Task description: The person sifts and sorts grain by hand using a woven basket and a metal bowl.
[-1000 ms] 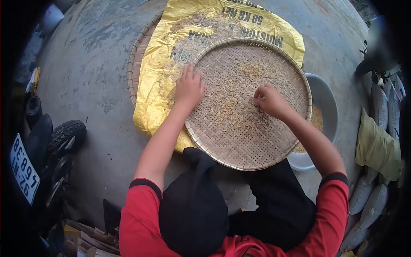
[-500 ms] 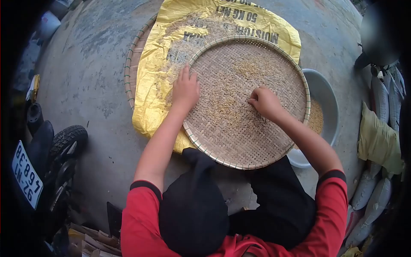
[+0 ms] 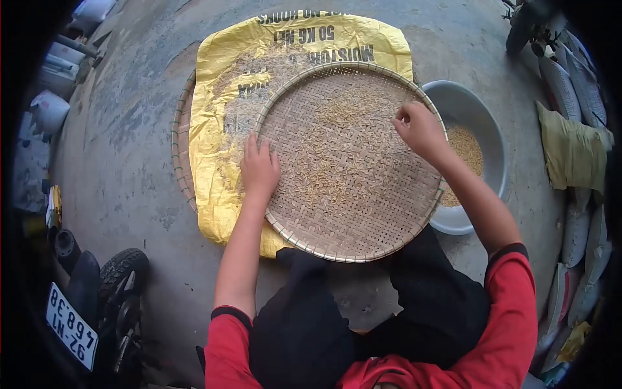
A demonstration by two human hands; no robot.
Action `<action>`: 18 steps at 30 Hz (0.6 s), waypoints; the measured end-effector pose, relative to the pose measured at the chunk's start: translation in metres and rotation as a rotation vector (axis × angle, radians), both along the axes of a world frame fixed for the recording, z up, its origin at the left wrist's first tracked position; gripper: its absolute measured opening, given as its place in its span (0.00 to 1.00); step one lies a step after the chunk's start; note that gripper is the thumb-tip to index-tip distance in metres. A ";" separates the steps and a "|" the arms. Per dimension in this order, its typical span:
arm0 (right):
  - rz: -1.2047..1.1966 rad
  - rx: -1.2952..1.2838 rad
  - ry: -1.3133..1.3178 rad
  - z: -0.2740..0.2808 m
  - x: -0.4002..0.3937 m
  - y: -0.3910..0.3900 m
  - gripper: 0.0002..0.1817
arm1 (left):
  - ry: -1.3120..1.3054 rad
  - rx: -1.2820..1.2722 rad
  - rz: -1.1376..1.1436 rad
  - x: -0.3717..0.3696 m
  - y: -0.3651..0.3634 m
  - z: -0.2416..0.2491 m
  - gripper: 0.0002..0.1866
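Two bare hands work over a round woven tray (image 3: 350, 162) of grain (image 3: 330, 155). Since the last second the right hand (image 3: 420, 128) has moved from the tray's middle out to its far right rim, next to the grey bowl (image 3: 483, 123); fingers pinched narrow, seemingly holding a small bit picked from the grain, though what is in the pinch is too small to tell. The left hand (image 3: 259, 167) lies flat as before, fingers spread wide, palm down on the tray's left edge, pressing on the weave, gripping nothing. Judged from that shift, picking through the grain goes on, with the pinch now carried toward the bowl side. The tray is shallow, of open bamboo lattice with a bound rim; husked-looking tan grain is scattered thinly across it, denser toward the far side. It sits on a crinkled glossy yellow sack (image 3: 220, 129) with printed letters, dusted with fine chaff. A second woven tray's rim (image 3: 178, 149) shows from under the sack on the left. The bowl is smooth, rounded, with a small heap of grain inside, touching the tray's right edge. The ground (image 3: 129, 129) is rough grey concrete. A scooter tyre (image 3: 123, 272) and plate stand at lower left, filled sacks (image 3: 573, 129) at right.
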State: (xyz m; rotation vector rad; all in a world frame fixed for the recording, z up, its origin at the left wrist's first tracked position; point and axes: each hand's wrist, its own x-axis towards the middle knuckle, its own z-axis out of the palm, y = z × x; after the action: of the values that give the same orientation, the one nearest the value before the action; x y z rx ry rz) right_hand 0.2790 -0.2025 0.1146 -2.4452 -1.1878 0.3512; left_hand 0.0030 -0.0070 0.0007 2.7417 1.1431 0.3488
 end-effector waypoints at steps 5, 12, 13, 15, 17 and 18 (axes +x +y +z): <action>-0.362 0.235 0.160 -0.013 0.093 -0.065 0.13 | 0.000 0.013 -0.004 -0.001 0.000 -0.001 0.20; -0.685 0.071 0.228 -0.095 0.128 -0.154 0.13 | 0.018 0.015 0.010 0.000 0.000 -0.003 0.19; -0.697 0.168 0.235 -0.095 0.126 -0.151 0.14 | 0.003 0.017 0.002 0.000 0.001 -0.004 0.19; -0.666 0.369 0.280 -0.080 0.113 -0.131 0.14 | -0.005 0.021 -0.011 -0.001 0.000 -0.005 0.20; -0.429 0.586 0.199 -0.055 0.088 -0.094 0.13 | 0.006 0.024 0.004 0.000 0.000 -0.004 0.20; -0.341 0.566 0.232 -0.038 0.068 -0.074 0.11 | 0.008 0.027 0.003 0.001 0.000 -0.003 0.20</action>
State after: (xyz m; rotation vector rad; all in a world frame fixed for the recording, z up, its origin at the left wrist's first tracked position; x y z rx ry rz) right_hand 0.3470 -0.2770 0.0763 -1.9904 -0.6416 0.1604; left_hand 0.0037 -0.0066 -0.0021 2.7680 1.1526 0.3560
